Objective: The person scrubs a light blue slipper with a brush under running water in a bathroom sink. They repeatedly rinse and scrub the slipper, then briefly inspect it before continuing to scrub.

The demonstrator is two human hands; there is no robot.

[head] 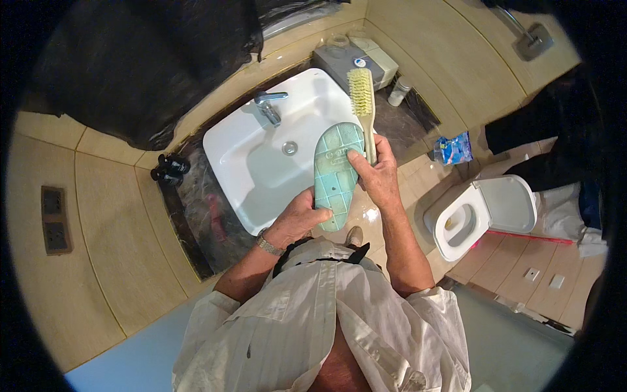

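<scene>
A pale turquoise slipper [338, 171] is held sole up between my two hands, over the right edge of the white washbasin [220, 147]. My left hand [296, 218] grips its narrower near end, thumb across the sole. With my right hand [382, 174] I hold the handle of a scrubbing brush [370, 122] and also pinch the slipper's right side, thumb on the sole. The brush stands alongside the slipper, its yellowish bristles [361, 93] facing left and apart from the sole. Behind the slipper, the basin shows a metal drain [289, 148] and a chrome tap [268, 108].
Dark bottles [170, 169] and a reddish object [215, 218] lie on the dark stone counter [191, 196] at left. Boxes [362, 56] and a small jar [399, 91] stand at the back right. To the right are a blue packet [453, 148] and a toilet [458, 225] with its lid raised.
</scene>
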